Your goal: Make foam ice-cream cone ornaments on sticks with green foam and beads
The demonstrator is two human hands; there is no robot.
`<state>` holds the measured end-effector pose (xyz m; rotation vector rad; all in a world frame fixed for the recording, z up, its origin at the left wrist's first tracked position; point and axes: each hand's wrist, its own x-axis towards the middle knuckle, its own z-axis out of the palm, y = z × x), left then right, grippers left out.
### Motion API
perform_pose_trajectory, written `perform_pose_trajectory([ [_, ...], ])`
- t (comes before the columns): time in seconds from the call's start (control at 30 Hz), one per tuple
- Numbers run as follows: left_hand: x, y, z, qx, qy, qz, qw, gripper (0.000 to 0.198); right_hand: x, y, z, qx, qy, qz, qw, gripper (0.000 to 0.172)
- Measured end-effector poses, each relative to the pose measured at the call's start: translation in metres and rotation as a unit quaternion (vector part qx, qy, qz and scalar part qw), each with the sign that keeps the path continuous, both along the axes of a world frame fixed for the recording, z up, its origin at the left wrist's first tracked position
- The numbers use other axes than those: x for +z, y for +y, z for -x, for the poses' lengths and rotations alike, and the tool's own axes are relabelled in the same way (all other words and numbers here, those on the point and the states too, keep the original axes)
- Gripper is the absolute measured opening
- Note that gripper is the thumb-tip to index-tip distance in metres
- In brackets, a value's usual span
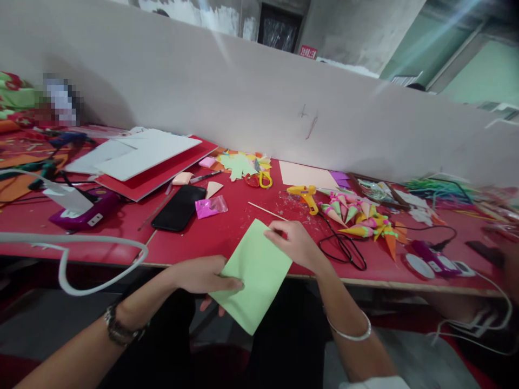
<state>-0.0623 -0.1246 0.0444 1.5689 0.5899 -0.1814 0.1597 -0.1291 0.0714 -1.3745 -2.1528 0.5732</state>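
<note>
A light green sheet of paper (256,278) is held tilted at the table's front edge, over my lap. My left hand (206,274) grips its left side, thumb on top and fingers underneath. At the upper right edge, my right hand (294,240) pinches the paper between thumb and curled fingers. Just beyond the sheet lies a thin wooden stick (265,209). A yellow glue gun (305,198) rests behind my right hand, beside a pile of small colourful paper cones (357,213).
On the red table (239,243) lie a black phone (179,207), a pink packet (211,207), yellow scissors (265,179) and stacked white boards (150,152). Purple power strips (87,209) and cables sit at both sides. A white partition (243,102) stands behind.
</note>
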Motion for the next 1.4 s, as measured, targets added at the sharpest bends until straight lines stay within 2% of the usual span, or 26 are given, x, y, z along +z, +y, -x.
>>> perform_pose_trajectory([
  [0.07, 0.001, 0.005, 0.0, 0.001, 0.027, -0.003, 1.0, 0.045, -0.008, 0.003, 0.001, -0.01, 0.008, 0.001, 1.0, 0.032],
  [0.13, -0.003, 0.012, -0.002, 0.054, 0.062, -0.09, 0.993, 0.049, -0.022, 0.008, 0.001, -0.046, 0.009, -0.019, 0.999, 0.031],
  [0.17, -0.006, 0.016, -0.004, 0.1, 0.079, -0.176, 0.976, 0.051, -0.03, 0.011, 0.0, -0.065, 0.0, -0.026, 0.998, 0.031],
  [0.2, -0.011, 0.021, -0.006, 0.142, 0.087, -0.279, 0.946, 0.053, -0.039, 0.015, -0.001, -0.094, -0.015, -0.033, 0.995, 0.031],
  [0.27, -0.021, 0.03, -0.011, 0.163, 0.081, -0.438, 0.881, 0.049, -0.055, 0.024, -0.003, -0.145, -0.069, -0.027, 0.987, 0.031],
  [0.33, -0.03, 0.039, -0.017, 0.165, 0.118, -0.508, 0.837, 0.042, -0.068, 0.031, -0.005, -0.19, -0.148, -0.013, 0.97, 0.032],
  [0.47, -0.041, 0.054, -0.024, 0.146, 0.211, -0.55, 0.795, 0.039, -0.078, 0.037, -0.004, -0.231, -0.202, -0.009, 0.952, 0.03],
  [0.63, -0.043, 0.065, -0.026, 0.152, 0.232, -0.583, 0.764, 0.051, -0.076, 0.033, 0.002, -0.269, -0.291, -0.005, 0.918, 0.028],
  [0.73, -0.043, 0.066, -0.03, 0.159, 0.22, -0.615, 0.74, 0.049, -0.076, 0.033, 0.006, -0.282, -0.338, 0.012, 0.898, 0.028],
  [0.87, -0.046, 0.062, -0.041, 0.154, 0.127, -0.708, 0.677, 0.028, -0.076, 0.034, 0.009, -0.284, -0.355, 0.025, 0.89, 0.028],
  [0.93, -0.049, 0.059, -0.048, 0.081, 0.061, -0.725, 0.681, 0.032, -0.076, 0.035, 0.009, -0.281, -0.361, 0.024, 0.889, 0.028],
  [1.0, -0.052, 0.055, -0.052, -0.029, -0.01, -0.71, 0.704, 0.034, -0.076, 0.035, 0.009, -0.276, -0.365, 0.022, 0.889, 0.028],
  [1.07, -0.052, 0.052, -0.053, -0.098, -0.05, -0.684, 0.721, 0.035, -0.077, 0.035, 0.008, -0.272, -0.367, 0.022, 0.889, 0.027],
  [1.23, -0.045, 0.048, -0.044, -0.134, -0.057, -0.65, 0.746, 0.036, -0.078, 0.036, 0.007, -0.272, -0.372, 0.021, 0.887, 0.027],
  [1.4, -0.045, 0.043, -0.028, -0.126, -0.047, -0.645, 0.752, 0.038, -0.078, 0.036, 0.008, -0.277, -0.377, 0.011, 0.884, 0.027],
])
